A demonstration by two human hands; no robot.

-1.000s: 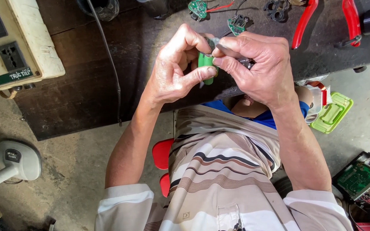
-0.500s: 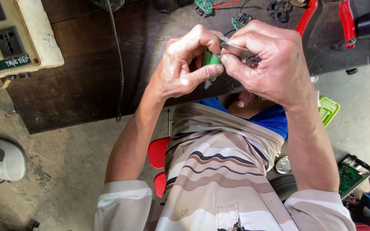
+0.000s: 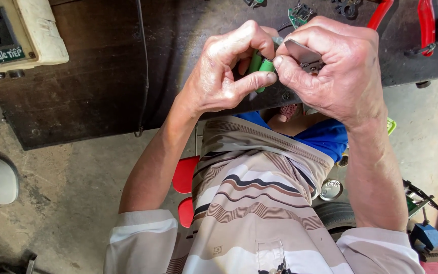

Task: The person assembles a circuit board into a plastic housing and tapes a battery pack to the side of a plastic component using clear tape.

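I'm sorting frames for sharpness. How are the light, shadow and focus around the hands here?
Head view: bright daylight falls evenly on the left hand and right hand, both sharp with no motion blur; the green part pinched between them sits partly in the fingers' shadow; the dark workbench reads underexposed by comparison; slight wide-angle stretch shows towards the frame edges.

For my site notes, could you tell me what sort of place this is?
Probably a small electronics repair bench: a dark wooden worktop with small circuit boards, red-handled pliers and a socket box.
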